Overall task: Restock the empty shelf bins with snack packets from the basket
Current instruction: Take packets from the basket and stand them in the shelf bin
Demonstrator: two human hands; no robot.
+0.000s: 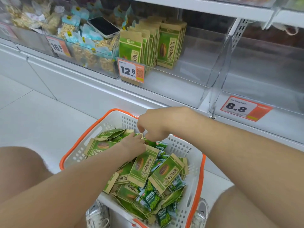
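A white basket (77,154) with an orange rim stands on the floor (32,120) between the person's knees, heaped with green-and-tan snack packets (166,173) and smaller dark green ones. Both hands are down in its far end, almost touching. The right hand (158,124) hangs over the pile with its fingers (140,127) curled downward, their tips pinching the tan top edge of one packet (141,136). The left hand (132,146) lies just beneath that edge, against the pile; its fingers are buried among the packets, so their state cannot be told. On the shelf above, a clear bin (189,83) holds upright packets (167,46) of the same kind at its left side. A phone (103,27) lies on the bags in the neighbouring bin.
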